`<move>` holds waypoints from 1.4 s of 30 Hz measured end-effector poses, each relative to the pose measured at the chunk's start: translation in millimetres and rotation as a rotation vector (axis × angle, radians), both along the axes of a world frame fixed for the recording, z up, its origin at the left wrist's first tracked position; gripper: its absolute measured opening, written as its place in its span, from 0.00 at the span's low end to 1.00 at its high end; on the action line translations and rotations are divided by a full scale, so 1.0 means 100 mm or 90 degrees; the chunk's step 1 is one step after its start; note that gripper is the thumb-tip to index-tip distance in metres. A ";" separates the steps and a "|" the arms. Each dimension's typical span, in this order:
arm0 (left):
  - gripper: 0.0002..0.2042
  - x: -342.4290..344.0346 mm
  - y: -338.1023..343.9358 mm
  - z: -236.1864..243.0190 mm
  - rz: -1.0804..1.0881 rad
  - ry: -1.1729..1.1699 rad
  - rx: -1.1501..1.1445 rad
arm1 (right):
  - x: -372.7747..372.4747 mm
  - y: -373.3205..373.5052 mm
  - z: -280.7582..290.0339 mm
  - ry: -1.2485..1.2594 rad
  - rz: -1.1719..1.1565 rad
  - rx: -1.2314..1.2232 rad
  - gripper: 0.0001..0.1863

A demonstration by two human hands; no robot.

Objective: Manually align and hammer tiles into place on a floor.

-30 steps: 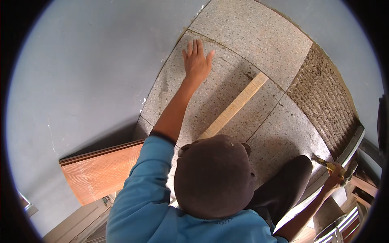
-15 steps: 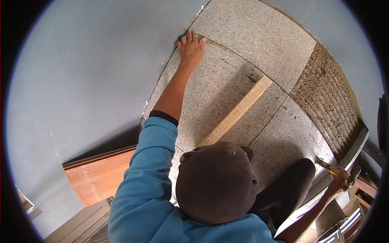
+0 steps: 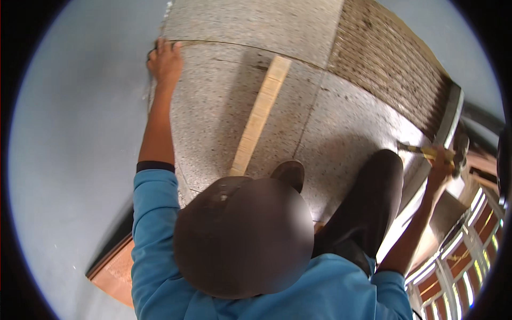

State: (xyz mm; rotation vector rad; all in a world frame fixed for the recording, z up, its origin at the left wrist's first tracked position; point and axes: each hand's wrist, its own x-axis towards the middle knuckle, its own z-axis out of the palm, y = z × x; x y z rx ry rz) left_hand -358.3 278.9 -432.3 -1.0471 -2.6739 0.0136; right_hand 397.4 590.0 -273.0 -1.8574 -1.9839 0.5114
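Note:
My left hand [image 3: 165, 65] presses on the speckled grey floor tile [image 3: 197, 101], fingers spread, where a tile joint meets the wall. Its fingertips reach the tile's edge against the wall. At the right, my right hand [image 3: 440, 163] is closed around a hammer [image 3: 425, 152] with a yellow and dark handle. The handle's end points left, close over a tile; the grey head lies to the right of my fingers. A long wooden batten [image 3: 260, 117] lies across the tile between my hands, its near end hidden behind a large dark rounded shape.
Ridged mortar bed [image 3: 384, 64] spreads at the far right, beside laid tiles. A grey wall [image 3: 85, 133] rises along the left. An orange panel [image 3: 114, 272] leans at the lower left. A straight grey bar [image 3: 449, 114] edges the mortar. Slatted boards [image 3: 464, 261] stand at the lower right.
The view has turned, so the tiles, batten and left hand sit further left in the picture. My left hand stays at the joint by the wall; my right still grips the hammer.

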 end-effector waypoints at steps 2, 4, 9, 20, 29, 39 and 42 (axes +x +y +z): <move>0.31 -0.03 0.00 -0.03 -0.005 -0.014 -0.011 | -0.12 -0.05 0.08 -0.057 0.074 0.049 0.18; 0.32 -0.05 0.02 0.00 0.048 -0.046 -0.080 | -0.19 -0.08 0.13 -0.151 0.153 0.095 0.17; 0.32 0.39 0.37 0.31 -0.011 -0.034 -0.013 | -0.10 -0.06 0.11 -0.271 0.236 0.159 0.22; 0.33 3.04 1.36 0.57 -0.466 -0.164 -0.175 | -0.26 -0.21 0.25 -0.277 0.200 0.139 0.11; 0.33 3.14 1.37 0.41 -0.485 -0.118 -0.175 | -0.40 -0.23 0.31 0.000 0.049 0.018 0.12; 0.31 3.13 1.37 0.41 -0.492 -0.135 -0.163 | -0.35 -0.25 0.28 0.043 -0.016 -0.011 0.13; 0.30 3.13 1.38 0.41 -0.485 -0.161 -0.163 | -0.35 -0.24 0.30 -0.099 0.105 0.078 0.14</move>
